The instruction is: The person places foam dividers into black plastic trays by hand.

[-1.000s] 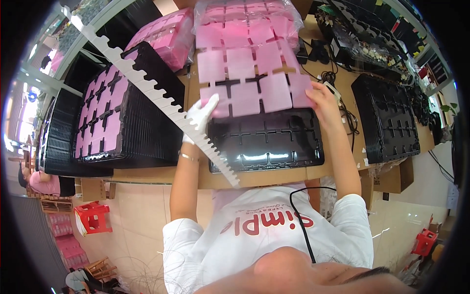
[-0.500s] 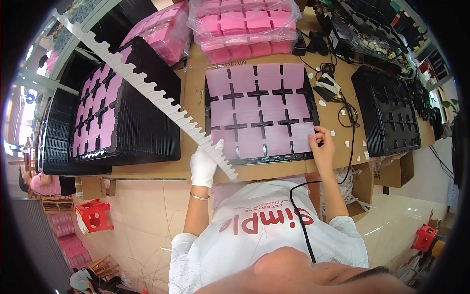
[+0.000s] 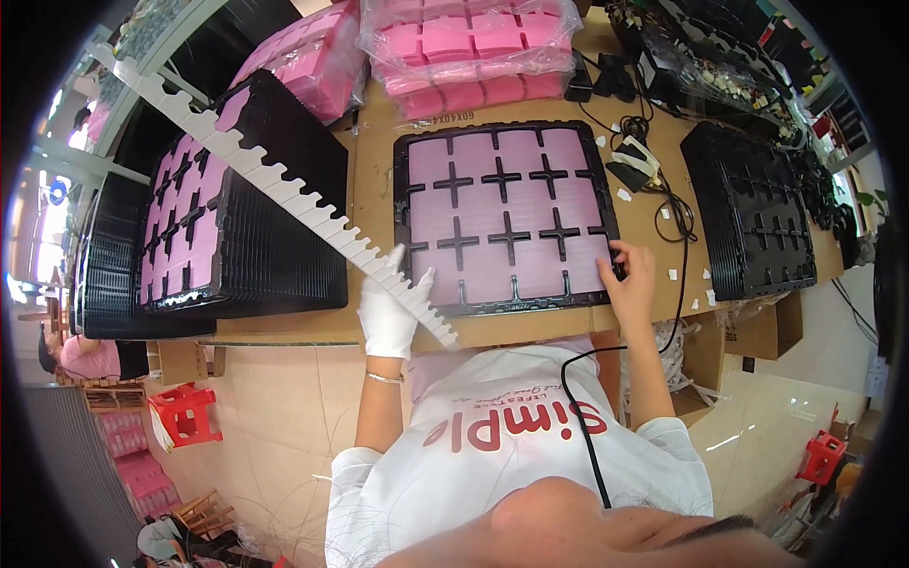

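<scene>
A black tray with raised cross-shaped dividers lies before me on the cardboard, and pink foam sheet fills it between the crosses. My left hand, in a white glove, is at the tray's near left corner. It grips a long white toothed strip near its lower end; the strip slants up to the far left, across the front of a tray stack, and hides part of the fingers. My bare right hand touches the tray's right edge near its front corner, thumb and forefinger apart.
On the left stands a tall stack of black trays topped with pink foam. Bagged pink foam sits behind. To the right are a cable, a white-and-black device, paper scraps and another stack of black trays.
The pink foam, which overhung the tray's far edge, now sits inside the rim. Both hands have shifted slightly; the right hand's fingers have spread. The strip's upper end has dipped a little.
</scene>
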Motion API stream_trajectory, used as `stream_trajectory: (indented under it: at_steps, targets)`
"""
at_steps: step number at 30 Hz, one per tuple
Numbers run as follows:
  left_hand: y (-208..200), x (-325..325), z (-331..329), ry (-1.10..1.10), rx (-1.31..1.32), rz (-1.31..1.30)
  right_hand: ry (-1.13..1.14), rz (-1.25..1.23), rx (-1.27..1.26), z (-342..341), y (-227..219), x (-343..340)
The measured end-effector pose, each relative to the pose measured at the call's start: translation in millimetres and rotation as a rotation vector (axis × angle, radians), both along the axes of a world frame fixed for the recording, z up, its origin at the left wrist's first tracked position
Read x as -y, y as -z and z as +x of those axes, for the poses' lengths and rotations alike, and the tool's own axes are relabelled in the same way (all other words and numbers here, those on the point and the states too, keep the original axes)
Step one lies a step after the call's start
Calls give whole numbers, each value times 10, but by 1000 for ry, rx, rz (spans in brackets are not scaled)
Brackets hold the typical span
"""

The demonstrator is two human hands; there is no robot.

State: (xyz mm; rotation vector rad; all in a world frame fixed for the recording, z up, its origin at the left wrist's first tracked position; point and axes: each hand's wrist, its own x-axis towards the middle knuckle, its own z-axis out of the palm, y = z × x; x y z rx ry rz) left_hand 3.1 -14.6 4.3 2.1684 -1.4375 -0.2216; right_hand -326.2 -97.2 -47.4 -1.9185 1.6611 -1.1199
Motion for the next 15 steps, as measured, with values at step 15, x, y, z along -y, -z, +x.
stream_trajectory:
  at_steps: [15]
  targets:
    - [514, 1587, 352, 438, 611, -31, -254, -305, -742, 559, 425, 1744]
